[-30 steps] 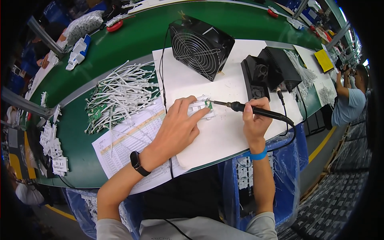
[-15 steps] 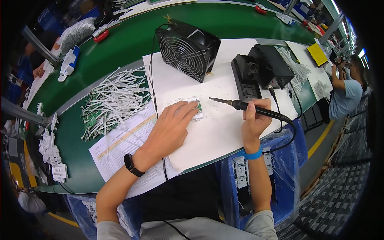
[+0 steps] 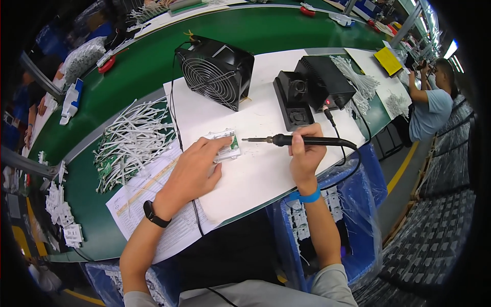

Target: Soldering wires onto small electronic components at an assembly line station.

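A small white module (image 3: 223, 145) with a green circuit board showing at its right end is seen lying on the white sheet (image 3: 266, 169) that covers the near part of the worktop (image 3: 153, 61). It is roughly rectangular, pale on its upper face, and fine detail on the board is too small to be made out. It is pressed down by the fingertips of the left hand (image 3: 193, 171), whose grip is spread flat over its left side rather than closed around it; a black watch (image 3: 155, 214) is worn on that wrist.

A soldering iron (image 3: 286, 140) with a black handle is held in the right hand (image 3: 305, 156), the grip being wrapped firmly around the handle. Its thin metal tip is pointed left toward the module and is held just beside the green end, apart from it. A blue band (image 3: 305, 196) is worn on the right wrist.

Behind the module, a black fan (image 3: 216, 71) and a black soldering station (image 3: 312, 89) are placed on the sheet. A heap of white wired parts (image 3: 130, 143) is piled to the left on the green surface.
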The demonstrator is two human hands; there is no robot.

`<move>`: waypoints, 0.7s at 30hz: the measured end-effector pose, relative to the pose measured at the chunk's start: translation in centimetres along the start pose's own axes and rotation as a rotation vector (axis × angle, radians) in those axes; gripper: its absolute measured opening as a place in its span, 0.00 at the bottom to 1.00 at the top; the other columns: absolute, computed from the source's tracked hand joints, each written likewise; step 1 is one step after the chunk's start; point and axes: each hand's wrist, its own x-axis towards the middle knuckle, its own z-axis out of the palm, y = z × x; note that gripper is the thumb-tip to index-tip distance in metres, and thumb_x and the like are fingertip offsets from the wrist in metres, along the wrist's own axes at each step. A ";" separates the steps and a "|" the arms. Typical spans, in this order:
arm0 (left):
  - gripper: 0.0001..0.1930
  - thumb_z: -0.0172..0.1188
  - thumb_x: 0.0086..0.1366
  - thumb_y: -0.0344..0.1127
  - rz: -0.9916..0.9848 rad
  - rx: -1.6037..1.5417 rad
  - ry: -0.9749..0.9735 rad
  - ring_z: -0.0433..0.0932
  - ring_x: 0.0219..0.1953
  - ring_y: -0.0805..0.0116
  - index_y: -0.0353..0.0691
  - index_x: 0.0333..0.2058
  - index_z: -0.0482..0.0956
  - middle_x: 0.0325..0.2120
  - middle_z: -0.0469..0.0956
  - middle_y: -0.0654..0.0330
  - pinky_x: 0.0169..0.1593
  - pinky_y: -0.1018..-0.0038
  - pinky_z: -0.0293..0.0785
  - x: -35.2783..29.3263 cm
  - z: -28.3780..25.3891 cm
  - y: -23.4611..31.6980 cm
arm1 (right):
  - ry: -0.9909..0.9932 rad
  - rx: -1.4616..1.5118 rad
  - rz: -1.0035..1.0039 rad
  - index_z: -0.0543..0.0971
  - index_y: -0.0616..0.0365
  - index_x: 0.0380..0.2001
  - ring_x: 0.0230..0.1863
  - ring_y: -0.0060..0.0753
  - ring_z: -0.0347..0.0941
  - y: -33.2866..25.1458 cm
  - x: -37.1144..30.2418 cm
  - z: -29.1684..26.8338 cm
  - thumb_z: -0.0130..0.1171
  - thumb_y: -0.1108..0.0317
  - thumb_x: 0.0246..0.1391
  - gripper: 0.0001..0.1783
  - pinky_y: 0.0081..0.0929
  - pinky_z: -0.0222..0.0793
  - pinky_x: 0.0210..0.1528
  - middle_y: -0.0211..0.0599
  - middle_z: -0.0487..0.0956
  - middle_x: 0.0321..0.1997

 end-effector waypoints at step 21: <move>0.26 0.60 0.60 0.24 -0.061 -0.033 0.001 0.78 0.52 0.46 0.39 0.59 0.70 0.50 0.77 0.47 0.55 0.61 0.75 0.1 0.6 -0.7 | -0.183 -0.030 -0.057 0.73 0.59 0.34 0.27 0.12 0.64 -0.9 0.2 0.5 0.61 0.75 0.59 0.06 0.12 0.60 0.26 0.26 0.72 0.29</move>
